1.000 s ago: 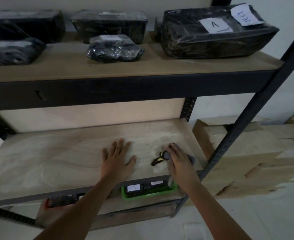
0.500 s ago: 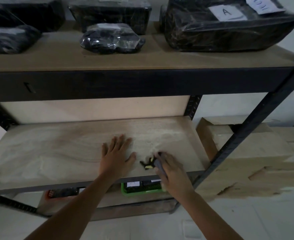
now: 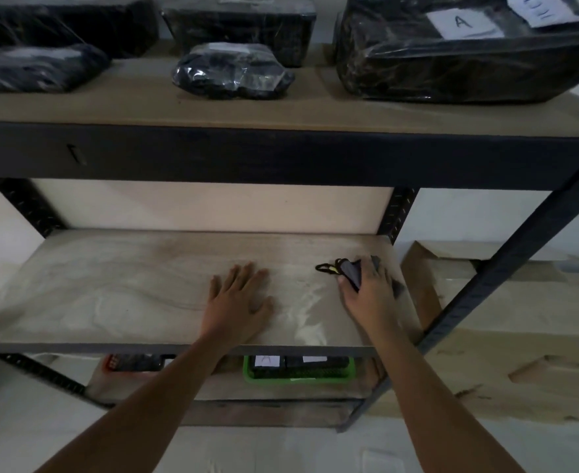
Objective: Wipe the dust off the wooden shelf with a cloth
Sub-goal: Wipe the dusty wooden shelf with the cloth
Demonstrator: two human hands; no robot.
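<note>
The middle wooden shelf (image 3: 117,288) is a pale dusty board in a black metal rack. My right hand (image 3: 366,295) presses a dark grey cloth (image 3: 352,273) onto the board near its right edge; a black and yellow loop sticks out of the cloth to the left. My left hand (image 3: 238,302) lies flat on the board at its middle, fingers spread, holding nothing. Pale smeared streaks show on the wood between the two hands.
Black plastic-wrapped packages (image 3: 233,71) sit on the upper shelf (image 3: 281,114), one large with an "A" label (image 3: 462,22). A green basket (image 3: 298,370) stands on the lower shelf. Cardboard boxes (image 3: 520,329) stack to the right beyond the slanted black upright (image 3: 506,268).
My right hand slid the cloth left toward the front edge, then back right and deeper onto the shelf. My left hand stayed flat in place. The view tilted slightly.
</note>
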